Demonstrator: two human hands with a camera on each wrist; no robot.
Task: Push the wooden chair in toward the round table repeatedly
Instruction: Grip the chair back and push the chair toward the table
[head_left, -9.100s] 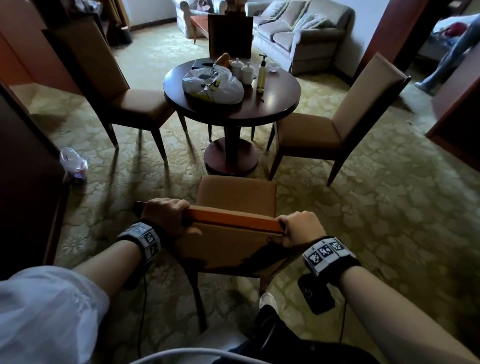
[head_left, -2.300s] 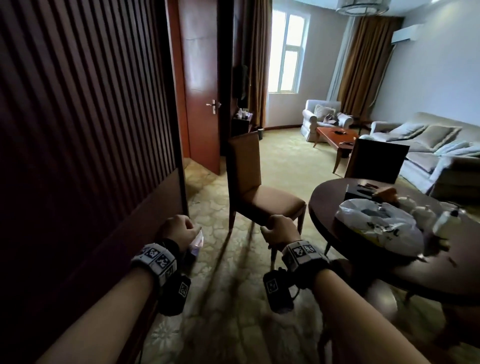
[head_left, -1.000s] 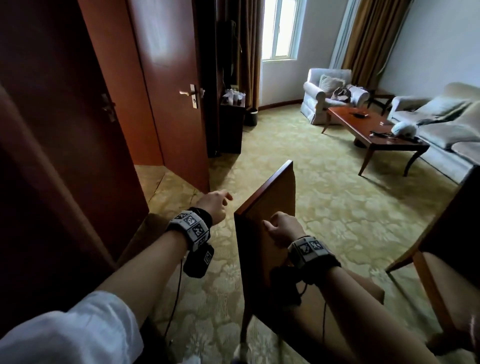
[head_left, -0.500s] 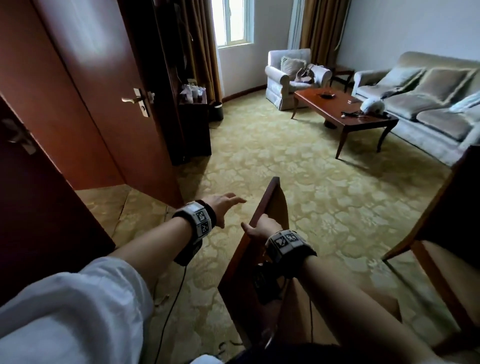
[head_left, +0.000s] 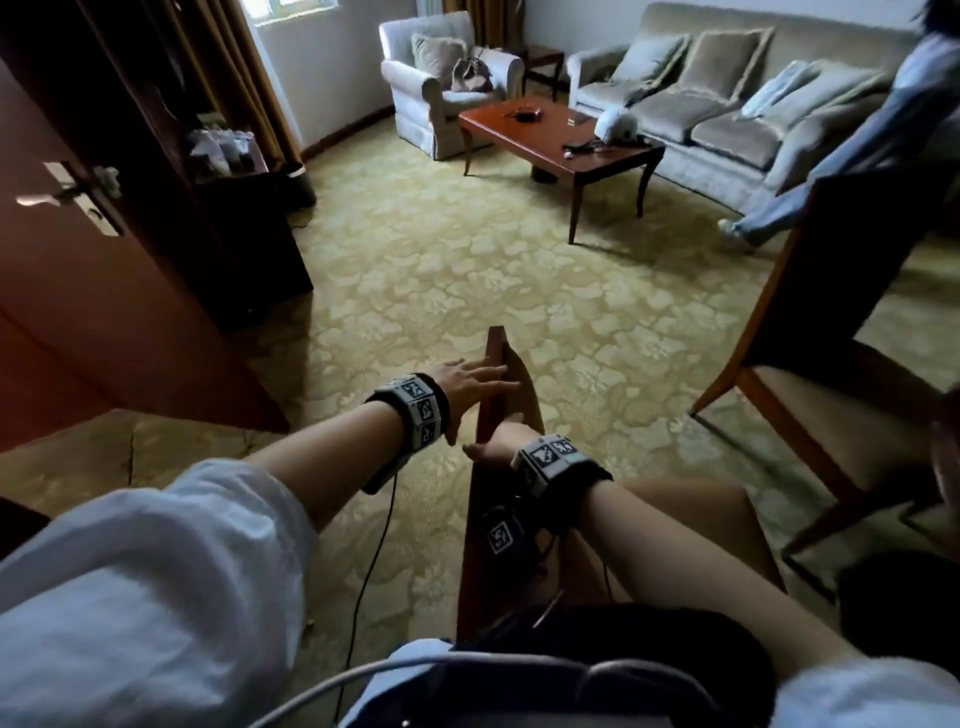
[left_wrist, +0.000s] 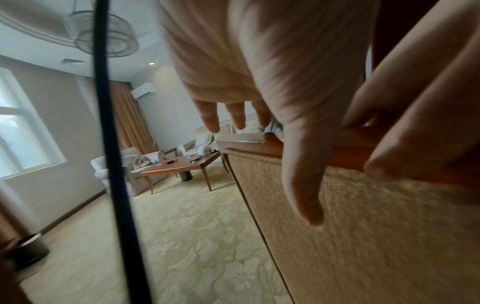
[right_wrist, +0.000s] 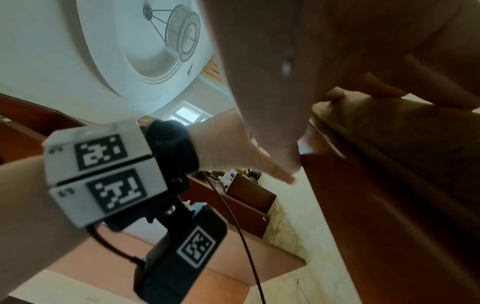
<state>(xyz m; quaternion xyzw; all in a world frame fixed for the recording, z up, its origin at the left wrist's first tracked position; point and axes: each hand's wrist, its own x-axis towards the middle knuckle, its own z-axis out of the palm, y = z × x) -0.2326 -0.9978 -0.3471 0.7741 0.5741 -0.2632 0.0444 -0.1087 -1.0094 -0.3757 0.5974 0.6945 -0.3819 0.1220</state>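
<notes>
Wooden chair (head_left: 506, 384) stood on the patterned carpet (head_left: 467, 270) directly in front of you, its backrest seen edge-on. Your left hand (head_left: 465, 387) lay on the top rail with fingers (left_wrist: 302, 185) extended and nearly straight, thumb down the upholstered back. Your right hand (head_left: 501, 441) gripped the same rail nearer you, fingers curled over it. A second chair (head_left: 831, 322) stood to your right.

No readable text, only coded wrist markers (head_left: 420, 408).
</notes>
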